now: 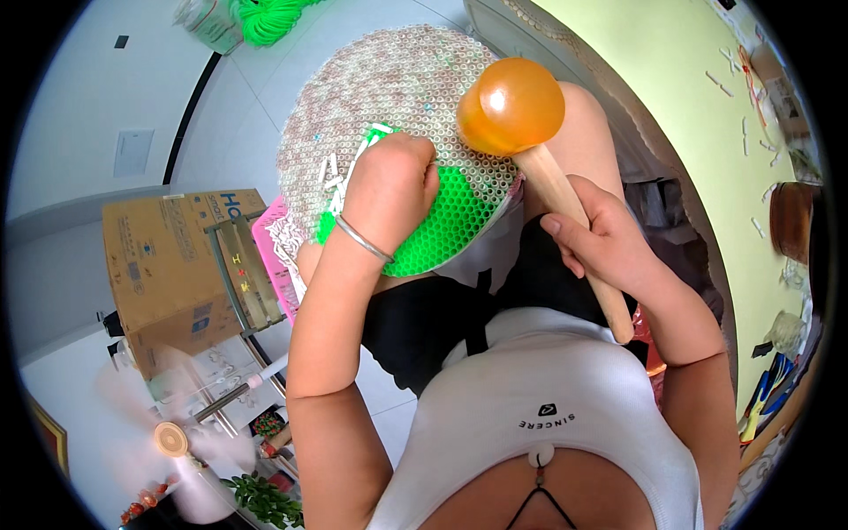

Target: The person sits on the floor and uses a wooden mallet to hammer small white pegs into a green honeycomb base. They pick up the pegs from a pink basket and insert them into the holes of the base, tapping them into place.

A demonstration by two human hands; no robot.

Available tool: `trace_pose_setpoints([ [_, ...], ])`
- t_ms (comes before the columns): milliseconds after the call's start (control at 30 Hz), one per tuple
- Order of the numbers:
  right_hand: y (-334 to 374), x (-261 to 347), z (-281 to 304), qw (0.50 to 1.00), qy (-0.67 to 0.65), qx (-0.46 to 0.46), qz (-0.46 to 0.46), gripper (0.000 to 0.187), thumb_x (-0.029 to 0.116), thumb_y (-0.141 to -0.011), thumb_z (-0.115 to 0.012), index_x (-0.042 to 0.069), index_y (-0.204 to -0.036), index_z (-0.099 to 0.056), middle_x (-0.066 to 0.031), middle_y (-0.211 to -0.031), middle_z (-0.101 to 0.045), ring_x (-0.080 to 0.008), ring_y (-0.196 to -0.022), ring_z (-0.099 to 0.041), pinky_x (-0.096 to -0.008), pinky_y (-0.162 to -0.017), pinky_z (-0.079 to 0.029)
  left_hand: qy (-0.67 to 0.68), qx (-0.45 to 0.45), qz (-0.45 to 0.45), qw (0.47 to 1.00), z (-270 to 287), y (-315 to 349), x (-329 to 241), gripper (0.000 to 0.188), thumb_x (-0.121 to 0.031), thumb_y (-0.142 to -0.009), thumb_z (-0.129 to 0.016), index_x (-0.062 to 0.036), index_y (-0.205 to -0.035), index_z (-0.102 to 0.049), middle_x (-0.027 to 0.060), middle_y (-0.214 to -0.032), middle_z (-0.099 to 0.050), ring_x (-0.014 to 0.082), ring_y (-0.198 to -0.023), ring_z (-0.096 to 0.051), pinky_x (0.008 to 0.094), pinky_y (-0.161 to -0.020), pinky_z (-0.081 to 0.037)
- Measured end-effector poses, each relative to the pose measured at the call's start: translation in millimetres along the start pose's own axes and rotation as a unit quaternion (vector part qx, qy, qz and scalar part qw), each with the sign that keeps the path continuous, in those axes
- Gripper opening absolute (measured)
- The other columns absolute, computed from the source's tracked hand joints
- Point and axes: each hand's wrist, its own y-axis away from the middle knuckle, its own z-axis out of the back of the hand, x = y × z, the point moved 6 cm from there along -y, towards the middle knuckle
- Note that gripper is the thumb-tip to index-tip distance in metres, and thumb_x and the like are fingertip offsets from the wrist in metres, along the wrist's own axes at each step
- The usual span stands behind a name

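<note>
My right hand (599,228) is wrapped round the wooden handle of a mallet (512,106). Its rounded, translucent orange head is raised over the right side of a large round honeycomb board (371,79) across my knees. Most of the board is packed with small pale tubes set on end; its near part shows bare green cells (442,221). My left hand (389,181) rests closed over that green part, fingers curled under, and what they hold is hidden. Several loose white tubes (334,184) lie on the board beside its wrist and knuckles.
A pink basket (276,256) of white pieces stands left of the board. Beyond it are a cardboard box (168,265) and a spinning fan (172,439). A pale yellow-green table (654,79) with scattered white pieces runs along the right. Green cord (269,19) lies at the top.
</note>
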Motion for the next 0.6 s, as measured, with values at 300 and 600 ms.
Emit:
trace_pose_setpoints([
  [300, 0, 6, -5, 0.999, 0.034, 0.002, 0.006, 0.021, 0.018, -0.097, -0.061, 0.0, -0.105, -0.052, -0.0006, -0.068, -0.052, -0.007, -0.046, -0.048, -0.0232, -0.043, -0.04, -0.004, -0.036, -0.01, 0.999, -4, 3, -1, 0.008, -0.001, -0.074, -0.069, -0.0016, -0.081, -0.066, 0.016, -0.071, -0.061, 0.0335, -0.069, -0.062, 0.0401, -0.063, -0.05],
  [600, 15, 44, -31, 0.973, 0.196, 0.05, 0.115, 0.026, 0.019, -0.094, -0.063, -0.001, -0.107, -0.051, -0.0119, -0.071, -0.06, -0.0262, -0.056, -0.059, -0.0364, -0.052, -0.047, 0.046, -0.169, 0.018, 0.984, 18, 17, 56, 0.011, -0.005, -0.078, -0.067, -0.0046, -0.087, -0.072, 0.0123, -0.083, -0.067, 0.0307, -0.078, -0.065, 0.0388, -0.07, -0.053],
])
